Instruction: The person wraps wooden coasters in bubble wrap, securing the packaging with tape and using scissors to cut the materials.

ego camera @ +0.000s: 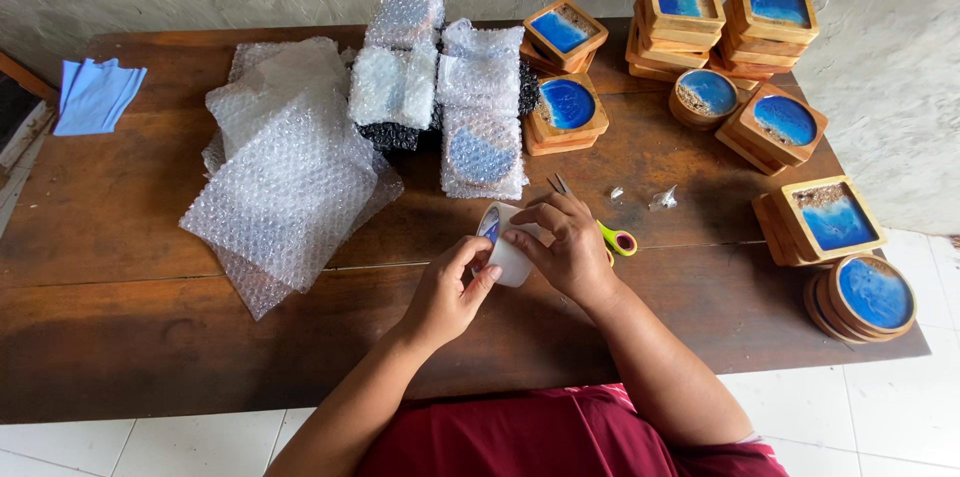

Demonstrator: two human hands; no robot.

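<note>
A white roll of tape (505, 245) sits between both hands above the wooden table (130, 317). My left hand (448, 289) grips its near side with thumb and fingers. My right hand (566, 245) covers its right side, fingertips on the roll's edge. Scissors (610, 233) with green and pink handles lie on the table, partly hidden under my right hand.
Bubble wrap sheets (285, 177) lie left of centre, with wrapped bundles (478, 107) behind them. Stacks of wooden coasters with blue resin (770, 22) fill the right side, round ones (870, 295) near the table's corner. A blue cloth (95, 95) lies far left.
</note>
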